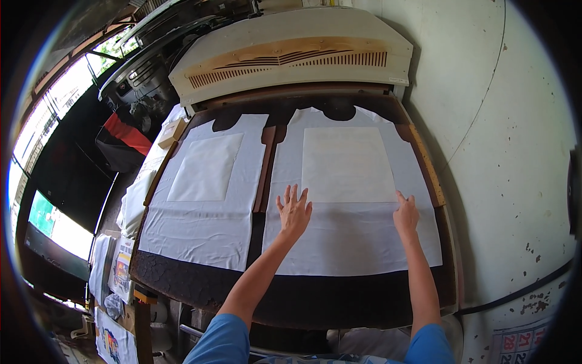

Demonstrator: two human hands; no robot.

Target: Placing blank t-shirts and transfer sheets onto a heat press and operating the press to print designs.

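While both palms lie flat, fingers spread, L hand and R hand press white shirt panel; transfer sheet just beyond fingertips. Risk: a sideways drag could wrinkle fabric, skew sheet.

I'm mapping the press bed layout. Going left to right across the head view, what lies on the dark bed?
Left white garment panel with its paper sheet → brown centre divider → left hand on the right white garment panel → right hand.
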